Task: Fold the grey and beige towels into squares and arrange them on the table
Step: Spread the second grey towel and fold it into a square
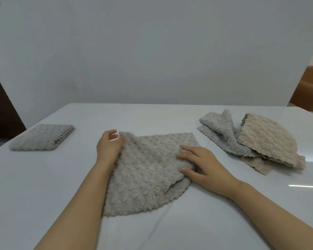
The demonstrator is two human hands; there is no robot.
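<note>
Your left grip (109,144) pinches the grey towel (145,174) at its far-left corner, apparently; your right hand (204,166) presses flat, fingers straight, beside it.

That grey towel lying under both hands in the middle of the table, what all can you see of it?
The grey towel looks like soft, fluffy cloth with a bumpy, dotted surface and a wavy, scalloped edge along its near side. It lies mostly flat on the white table, not yet a neat square; its near right side is doubled over, showing a fold. The left hand pinches its far left corner, and the right hand rests on its right side with fingers spread. No other towel touches it.
</note>
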